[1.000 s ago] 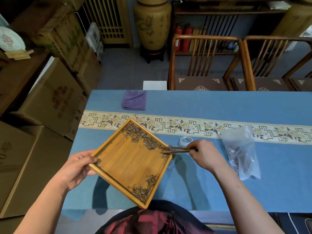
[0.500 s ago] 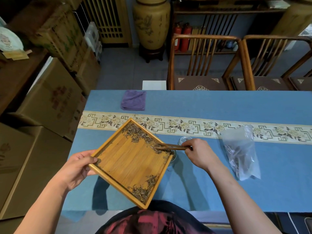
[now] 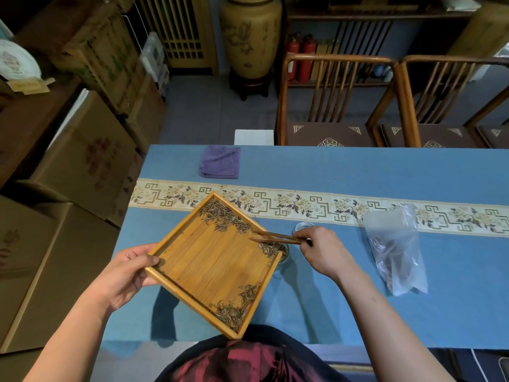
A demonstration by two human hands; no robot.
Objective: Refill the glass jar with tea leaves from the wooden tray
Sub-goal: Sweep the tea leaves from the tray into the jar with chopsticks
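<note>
Blue table (image 3: 358, 285), wooden tray (image 3: 209, 271) of tea leaves (image 3: 223, 219)

Your left hand (image 3: 125, 274) grips left corner of square wooden tray (image 3: 212, 260), thumb on rim, forearm angled in from lower left. Your right hand (image 3: 321, 250) pinches thin wooden tweezers (image 3: 275, 237), tips over tray's right corner.

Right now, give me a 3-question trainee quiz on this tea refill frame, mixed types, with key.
1. True or false: the left hand holds the wooden tray by a corner.
2. The right hand grips: A) a spoon B) wooden tongs C) the plastic bag
3. Fill in: the tray corner nearest the glass jar is its ___ corner.

Key: 1 true; 2 B; 3 right.
</note>
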